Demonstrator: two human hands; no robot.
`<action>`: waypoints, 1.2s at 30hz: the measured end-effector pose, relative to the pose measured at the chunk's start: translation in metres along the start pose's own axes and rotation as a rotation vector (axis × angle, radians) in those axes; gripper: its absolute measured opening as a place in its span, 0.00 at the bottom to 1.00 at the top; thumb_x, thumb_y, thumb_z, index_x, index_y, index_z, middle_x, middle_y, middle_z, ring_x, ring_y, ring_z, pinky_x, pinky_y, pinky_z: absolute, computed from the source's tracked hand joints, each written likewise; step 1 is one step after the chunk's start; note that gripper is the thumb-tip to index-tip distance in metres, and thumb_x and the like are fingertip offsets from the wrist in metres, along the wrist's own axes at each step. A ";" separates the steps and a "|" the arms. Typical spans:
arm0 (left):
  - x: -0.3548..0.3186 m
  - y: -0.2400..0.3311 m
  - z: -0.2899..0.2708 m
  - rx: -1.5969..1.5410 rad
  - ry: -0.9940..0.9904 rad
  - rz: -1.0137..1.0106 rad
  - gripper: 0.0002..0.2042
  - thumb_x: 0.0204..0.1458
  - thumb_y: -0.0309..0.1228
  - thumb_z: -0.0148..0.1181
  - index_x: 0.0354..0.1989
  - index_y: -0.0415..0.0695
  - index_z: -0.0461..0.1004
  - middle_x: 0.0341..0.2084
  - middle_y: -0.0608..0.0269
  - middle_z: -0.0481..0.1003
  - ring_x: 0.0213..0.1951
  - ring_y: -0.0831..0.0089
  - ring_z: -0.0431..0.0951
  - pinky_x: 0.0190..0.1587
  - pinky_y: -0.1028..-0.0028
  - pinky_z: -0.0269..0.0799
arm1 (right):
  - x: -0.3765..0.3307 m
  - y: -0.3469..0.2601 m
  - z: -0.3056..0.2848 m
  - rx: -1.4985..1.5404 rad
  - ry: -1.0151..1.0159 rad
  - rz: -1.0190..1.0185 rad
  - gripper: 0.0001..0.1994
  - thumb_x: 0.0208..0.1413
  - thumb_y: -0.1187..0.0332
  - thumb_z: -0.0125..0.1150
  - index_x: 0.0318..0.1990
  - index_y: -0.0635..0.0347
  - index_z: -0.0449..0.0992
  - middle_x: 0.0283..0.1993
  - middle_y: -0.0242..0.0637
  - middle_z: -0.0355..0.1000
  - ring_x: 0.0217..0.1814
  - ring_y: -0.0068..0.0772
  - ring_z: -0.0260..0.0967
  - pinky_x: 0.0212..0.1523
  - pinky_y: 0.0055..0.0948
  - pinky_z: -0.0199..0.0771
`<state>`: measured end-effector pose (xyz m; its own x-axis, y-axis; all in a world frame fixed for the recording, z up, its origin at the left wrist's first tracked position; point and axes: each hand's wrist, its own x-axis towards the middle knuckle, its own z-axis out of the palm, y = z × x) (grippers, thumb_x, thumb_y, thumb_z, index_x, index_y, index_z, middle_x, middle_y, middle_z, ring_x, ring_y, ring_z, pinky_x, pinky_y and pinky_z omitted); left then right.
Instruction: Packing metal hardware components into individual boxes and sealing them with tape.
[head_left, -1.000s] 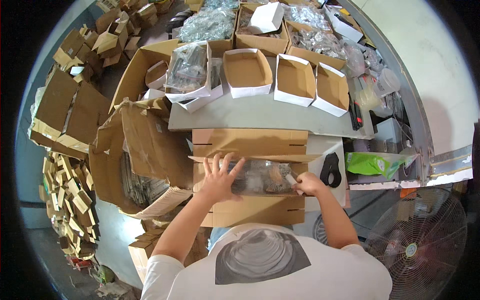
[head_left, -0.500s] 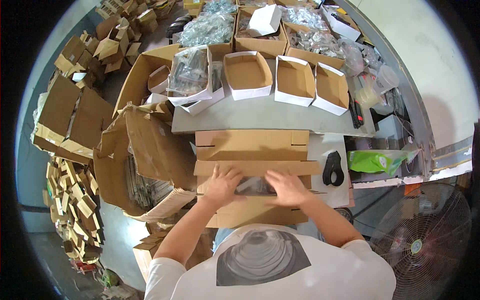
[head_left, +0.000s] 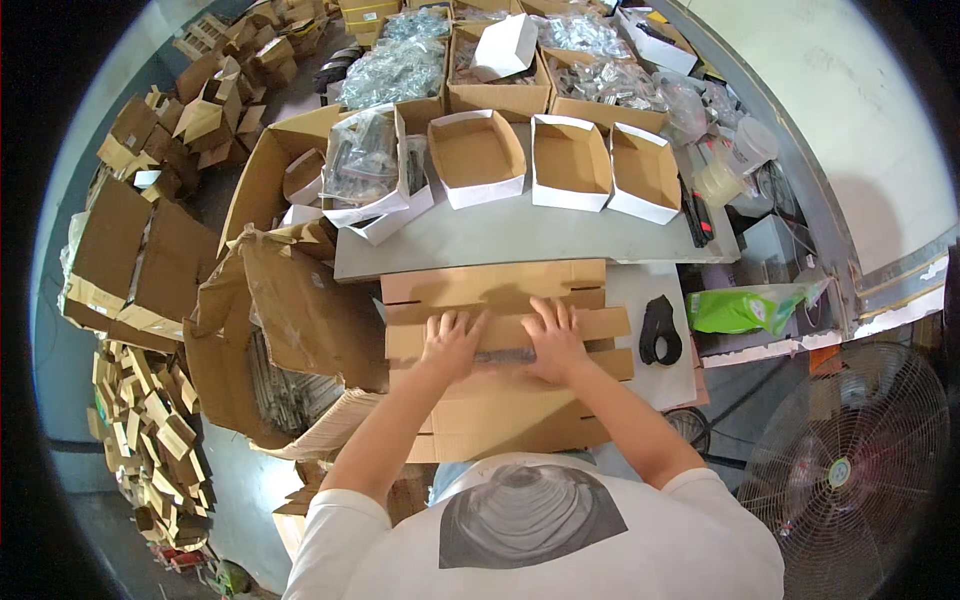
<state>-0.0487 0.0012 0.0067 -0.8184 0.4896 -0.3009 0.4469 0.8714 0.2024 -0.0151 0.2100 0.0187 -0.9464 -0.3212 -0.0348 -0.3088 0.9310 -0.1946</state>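
A long brown cardboard box (head_left: pixel 410 341) lies crosswise before me, its flaps spread to the far and near sides. My left hand (head_left: pixel 452 345) rests on the far flap's left half, fingers stretched over its edge and apart. On the same flap's right half, my right hand (head_left: pixel 556 342) lies with its fingers spread. Between the hands a narrow gap shows a grey item (head_left: pixel 506 356) inside, too covered to name. The wide near flap (head_left: pixel 510 420) lies toward my body.
A grey board (head_left: pixel 480 235) beyond the box carries several shallow white-sided boxes (head_left: pixel 477 160). At left stands a big carton (head_left: pixel 222 375) of thin strips. A black ring-shaped item (head_left: pixel 660 332), a green packet (head_left: pixel 742 309) and a large fan (head_left: pixel 840 470) are at right.
Both hands have shifted slightly toward the far side, over the far flap's edge. The gap between the flaps has narrowed, covering more of the grey item. The whole view has shifted slightly.
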 end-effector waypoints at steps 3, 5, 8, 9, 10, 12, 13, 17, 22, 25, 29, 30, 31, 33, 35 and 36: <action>-0.026 -0.001 0.048 0.141 0.345 0.096 0.49 0.32 0.63 0.62 0.65 0.61 0.50 0.62 0.52 0.49 0.63 0.45 0.45 0.62 0.46 0.38 | -0.023 0.003 0.026 0.046 -0.020 -0.014 0.40 0.32 0.45 0.70 0.53 0.57 0.62 0.62 0.44 0.52 0.67 0.55 0.43 0.63 0.60 0.40; -0.050 0.018 0.015 0.110 0.002 0.144 0.46 0.32 0.62 0.63 0.64 0.67 0.52 0.64 0.49 0.43 0.64 0.40 0.40 0.63 0.45 0.35 | -0.030 0.000 0.024 0.068 -0.034 -0.011 0.35 0.36 0.47 0.68 0.50 0.57 0.64 0.62 0.42 0.51 0.66 0.56 0.44 0.61 0.62 0.42; -0.041 0.018 0.014 0.093 -0.011 0.170 0.44 0.31 0.60 0.64 0.62 0.76 0.53 0.65 0.48 0.37 0.64 0.38 0.37 0.63 0.43 0.31 | -0.030 0.007 0.025 0.105 0.051 -0.026 0.31 0.40 0.48 0.66 0.49 0.56 0.65 0.60 0.42 0.56 0.65 0.54 0.48 0.62 0.56 0.48; -0.039 0.018 0.014 0.103 0.009 0.204 0.42 0.31 0.60 0.64 0.61 0.78 0.54 0.65 0.47 0.37 0.64 0.38 0.36 0.63 0.42 0.31 | -0.029 0.018 0.027 0.209 0.076 -0.057 0.27 0.43 0.50 0.64 0.47 0.56 0.66 0.57 0.42 0.59 0.62 0.53 0.53 0.60 0.52 0.52; -0.036 0.016 0.012 0.101 0.010 0.198 0.42 0.31 0.60 0.64 0.61 0.78 0.54 0.65 0.47 0.37 0.64 0.38 0.36 0.63 0.42 0.31 | -0.026 0.030 0.027 0.315 0.101 -0.088 0.24 0.45 0.53 0.63 0.46 0.57 0.67 0.54 0.43 0.63 0.58 0.51 0.57 0.58 0.48 0.56; -0.038 0.011 0.007 0.044 0.003 0.205 0.39 0.33 0.59 0.63 0.60 0.80 0.56 0.65 0.47 0.37 0.64 0.39 0.36 0.63 0.41 0.31 | -0.024 0.057 0.004 0.354 0.117 0.282 0.19 0.49 0.57 0.59 0.44 0.59 0.70 0.47 0.46 0.67 0.51 0.50 0.63 0.53 0.44 0.61; -0.038 0.011 0.003 0.038 0.006 0.203 0.39 0.33 0.59 0.63 0.60 0.80 0.56 0.65 0.47 0.37 0.64 0.39 0.36 0.63 0.41 0.31 | -0.035 0.096 0.021 0.306 0.352 0.391 0.16 0.51 0.58 0.55 0.45 0.57 0.71 0.44 0.46 0.68 0.46 0.52 0.63 0.49 0.47 0.62; -0.040 0.009 0.003 -0.004 -0.007 0.251 0.38 0.35 0.60 0.62 0.60 0.79 0.57 0.66 0.48 0.36 0.64 0.40 0.36 0.63 0.41 0.31 | -0.086 0.189 0.060 0.196 -0.116 0.963 0.18 0.51 0.57 0.54 0.50 0.49 0.72 0.50 0.46 0.68 0.52 0.55 0.62 0.55 0.47 0.59; -0.042 0.002 0.010 -0.025 0.024 0.263 0.36 0.36 0.61 0.60 0.59 0.77 0.58 0.66 0.48 0.35 0.65 0.40 0.36 0.63 0.41 0.32 | -0.086 0.182 0.048 0.095 -0.256 0.933 0.22 0.48 0.58 0.58 0.52 0.52 0.69 0.49 0.48 0.68 0.52 0.51 0.64 0.55 0.47 0.59; -0.040 0.001 0.010 -0.049 0.051 0.294 0.35 0.37 0.59 0.61 0.59 0.76 0.60 0.66 0.48 0.36 0.64 0.40 0.36 0.62 0.40 0.33 | -0.077 0.153 -0.007 0.135 0.287 0.924 0.27 0.42 0.66 0.64 0.53 0.59 0.66 0.38 0.52 0.70 0.44 0.49 0.69 0.42 0.43 0.68; -0.038 -0.002 0.006 -0.107 0.040 0.288 0.34 0.37 0.57 0.62 0.58 0.75 0.61 0.66 0.49 0.37 0.64 0.39 0.36 0.63 0.40 0.32 | -0.049 0.073 -0.078 0.191 0.658 0.455 0.28 0.42 0.68 0.59 0.55 0.59 0.63 0.47 0.51 0.67 0.47 0.52 0.66 0.51 0.38 0.64; -0.037 -0.002 0.004 -0.121 0.039 0.294 0.35 0.37 0.57 0.62 0.59 0.75 0.61 0.66 0.49 0.38 0.64 0.39 0.36 0.63 0.41 0.32 | -0.043 0.064 -0.081 0.210 0.498 0.348 0.27 0.43 0.67 0.59 0.54 0.61 0.65 0.49 0.52 0.67 0.48 0.51 0.66 0.51 0.36 0.65; -0.037 -0.002 0.004 -0.121 0.043 0.302 0.35 0.37 0.57 0.62 0.59 0.75 0.61 0.66 0.49 0.38 0.64 0.39 0.36 0.63 0.41 0.32 | -0.037 0.056 -0.085 0.227 0.339 0.243 0.26 0.44 0.66 0.58 0.53 0.63 0.67 0.51 0.52 0.67 0.50 0.50 0.67 0.50 0.34 0.65; -0.037 -0.004 0.007 -0.152 0.056 0.298 0.34 0.37 0.56 0.63 0.57 0.72 0.63 0.65 0.49 0.38 0.64 0.39 0.36 0.63 0.41 0.32 | -0.014 0.004 -0.106 0.750 -0.206 0.514 0.22 0.45 0.64 0.57 0.50 0.64 0.71 0.54 0.50 0.67 0.53 0.44 0.66 0.52 0.34 0.64; -0.035 -0.006 0.010 -0.170 0.070 0.315 0.33 0.36 0.55 0.64 0.56 0.68 0.64 0.65 0.48 0.39 0.64 0.39 0.37 0.63 0.40 0.32 | -0.003 -0.035 -0.102 0.694 -0.087 0.516 0.21 0.46 0.64 0.57 0.49 0.63 0.71 0.53 0.49 0.67 0.53 0.43 0.67 0.52 0.35 0.65; -0.033 -0.006 0.011 -0.184 0.076 0.321 0.33 0.36 0.55 0.64 0.55 0.65 0.65 0.65 0.48 0.40 0.64 0.39 0.38 0.63 0.40 0.33 | -0.002 -0.043 -0.081 0.520 0.096 0.411 0.22 0.47 0.64 0.57 0.50 0.64 0.71 0.54 0.50 0.67 0.54 0.45 0.66 0.52 0.36 0.66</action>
<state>-0.0198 -0.0196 0.0052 -0.6750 0.7270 -0.1260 0.6184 0.6506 0.4408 -0.0080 0.1845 0.1067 -0.9889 0.0807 -0.1246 0.1418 0.7621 -0.6317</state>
